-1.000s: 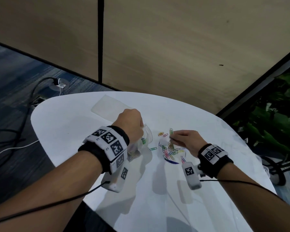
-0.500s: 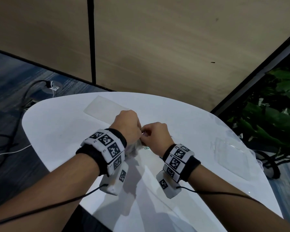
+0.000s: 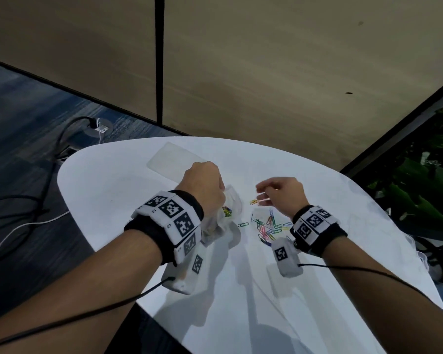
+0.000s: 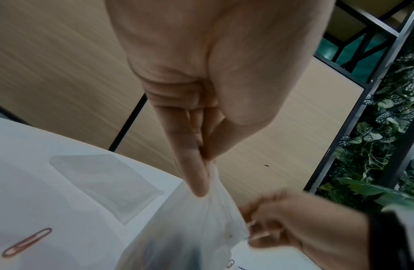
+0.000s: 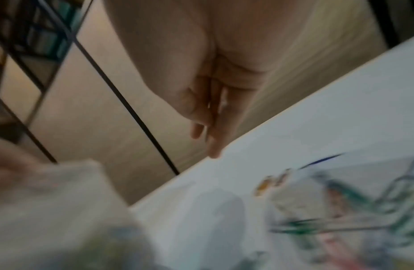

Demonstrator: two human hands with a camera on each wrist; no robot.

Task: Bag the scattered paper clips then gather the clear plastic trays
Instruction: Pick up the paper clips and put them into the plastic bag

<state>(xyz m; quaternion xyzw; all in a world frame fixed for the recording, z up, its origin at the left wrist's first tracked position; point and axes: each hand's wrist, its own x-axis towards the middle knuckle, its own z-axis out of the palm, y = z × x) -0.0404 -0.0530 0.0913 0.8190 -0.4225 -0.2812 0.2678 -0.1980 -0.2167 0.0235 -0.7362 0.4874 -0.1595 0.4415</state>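
My left hand (image 3: 205,185) pinches the rim of a clear plastic bag (image 3: 230,208) and holds it up off the white table (image 3: 113,200). Several colored clips show inside the bag. In the left wrist view the thumb and forefinger (image 4: 196,179) squeeze the bag's (image 4: 196,228) edge. My right hand (image 3: 279,192) hovers to the right of the bag with loosely straight fingers and nothing seen in them. Under its fingertips lie a pink clip (image 3: 264,199) and an orange clip (image 3: 253,201). A pile of colored clips (image 3: 269,226) lies just below that wrist.
A clear plastic tray (image 3: 174,162) lies flat at the table's far left, also seen as a tray (image 4: 104,180) from the left wrist. One red clip (image 4: 25,243) lies alone on the table. A wooden wall stands behind; plants (image 3: 425,200) to the right; cables on the floor at left.
Half a second ago my right hand was at the bag's mouth beside my left hand. It has since pulled back right, over the loose clips. The left hand keeps holding the bag.
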